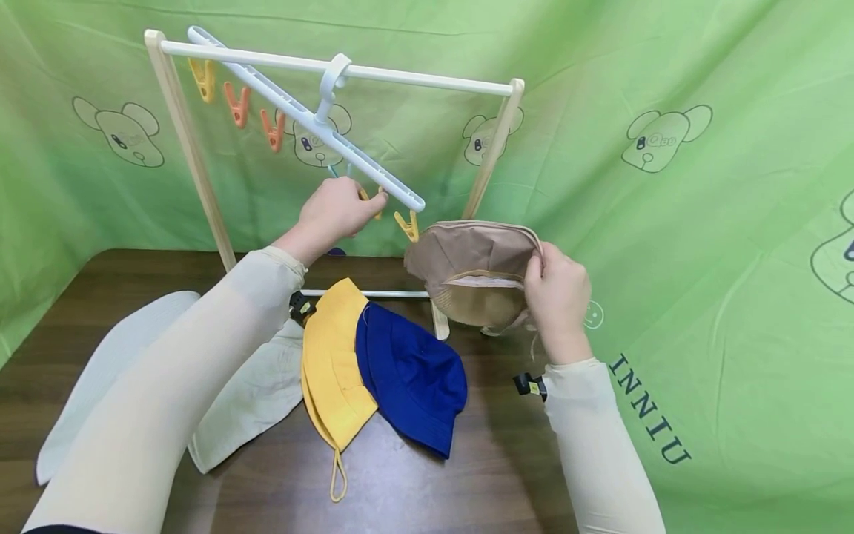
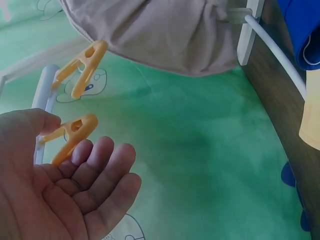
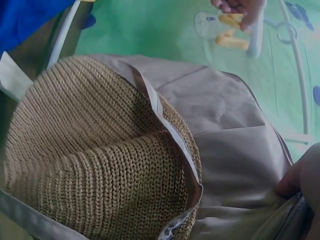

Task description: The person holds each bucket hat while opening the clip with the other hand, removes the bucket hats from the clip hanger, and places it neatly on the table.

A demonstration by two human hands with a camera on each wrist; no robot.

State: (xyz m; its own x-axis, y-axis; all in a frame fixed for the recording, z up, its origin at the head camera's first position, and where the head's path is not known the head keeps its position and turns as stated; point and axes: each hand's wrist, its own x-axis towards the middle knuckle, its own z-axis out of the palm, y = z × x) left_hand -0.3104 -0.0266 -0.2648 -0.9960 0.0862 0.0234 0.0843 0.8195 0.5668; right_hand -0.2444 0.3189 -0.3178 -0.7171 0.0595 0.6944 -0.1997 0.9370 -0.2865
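My right hand (image 1: 559, 300) grips the brim of a beige sun hat (image 1: 477, 245) between thumb and fingers. The hat's woven crown (image 3: 95, 160) faces the right wrist camera. My left hand (image 1: 340, 208) is up at the near end of a pale blue clip hanger (image 1: 320, 127). Its thumb and a finger pinch a yellow clothespin (image 2: 75, 135), while the other fingers are half curled. A second yellow clothespin (image 1: 407, 225) hangs at the hanger's tip, right by the hat's left edge.
The hanger hooks over the white bar (image 1: 427, 76) of a wooden-ended rack. Orange clothespins (image 1: 238, 104) and another yellow clothespin (image 1: 203, 78) hang at its far end. On the brown table (image 1: 267, 497) lie a yellow bucket hat (image 1: 336, 363), a blue bucket hat (image 1: 414, 374) and pale hats (image 1: 253, 393).
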